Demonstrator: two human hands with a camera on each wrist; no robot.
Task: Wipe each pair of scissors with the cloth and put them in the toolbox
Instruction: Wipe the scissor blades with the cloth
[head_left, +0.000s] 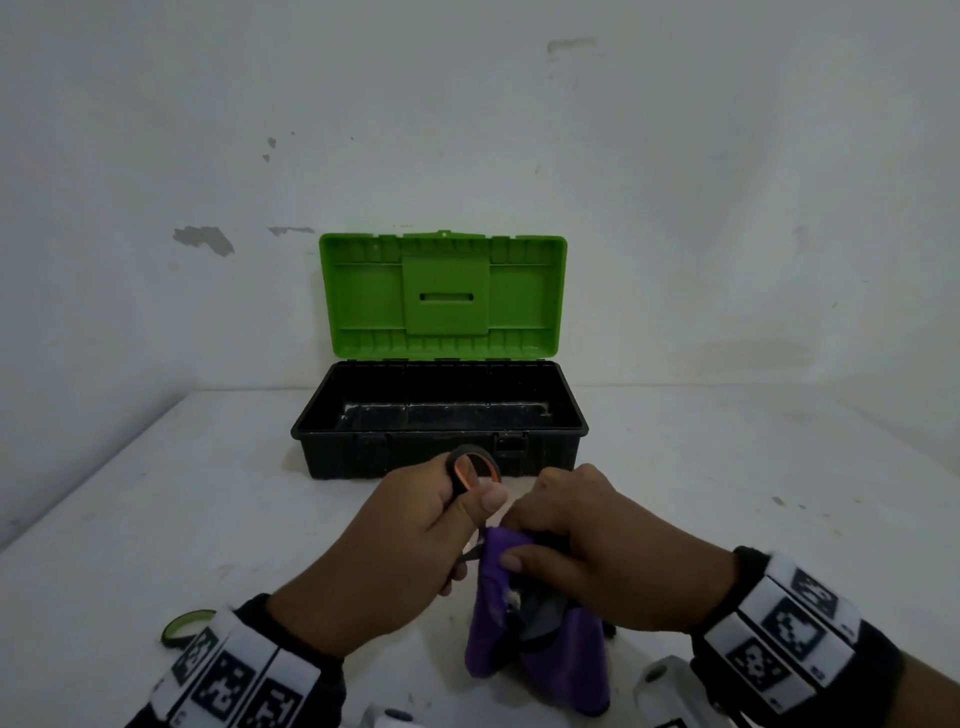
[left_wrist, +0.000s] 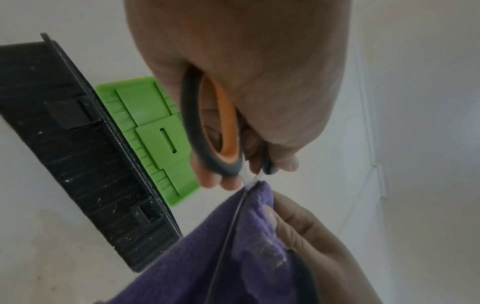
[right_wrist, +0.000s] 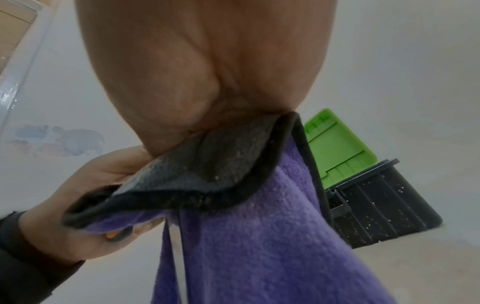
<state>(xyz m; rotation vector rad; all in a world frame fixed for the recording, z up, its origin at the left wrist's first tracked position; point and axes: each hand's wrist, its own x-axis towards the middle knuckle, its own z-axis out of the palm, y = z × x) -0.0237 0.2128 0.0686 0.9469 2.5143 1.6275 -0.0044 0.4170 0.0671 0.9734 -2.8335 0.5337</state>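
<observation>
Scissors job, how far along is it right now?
Nothing is done yet: the toolbox looks empty. In hand: the left hand holds the orange-handled scissors while the right hand wraps the purple cloth round the blades. A green-handled pair waits on the table.

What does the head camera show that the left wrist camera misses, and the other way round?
Only the head view shows the inside of the toolbox, with nothing visible in it, and a green handle loop lying on the table by the left wrist.

Only the left wrist view shows the thin blade edge running down into the cloth.

Both show the left hand gripping the orange-lined scissors, the right hand pinching the purple cloth, and the raised green lid.
</observation>
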